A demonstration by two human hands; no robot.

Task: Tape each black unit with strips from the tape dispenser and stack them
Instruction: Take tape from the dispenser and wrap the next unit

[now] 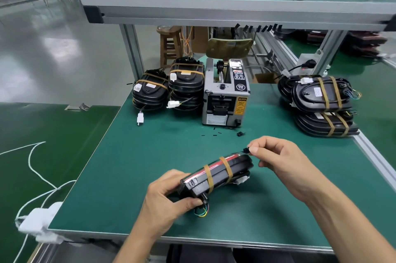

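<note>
Green tabletop (132, 155), tape dispenser (225, 95) at the back centre. Stacks of banded black units (167, 89) left of it, more (321, 101) to the right. Left hand (169, 196), grip closed round one black unit (216, 174), tilted near the front edge. Right hand (276, 155) pinches a small black tape strip (246, 150) just above the unit's far end.

Factory floor: aluminium-frame workbench (214, 8), tape dispenser (225, 95).

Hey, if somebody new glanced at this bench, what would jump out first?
Front and centre, the left hand grips a black unit while the right hand pinches a small black tape strip at its end. Behind stands the grey tape dispenser, flanked by stacks of banded units.
</note>
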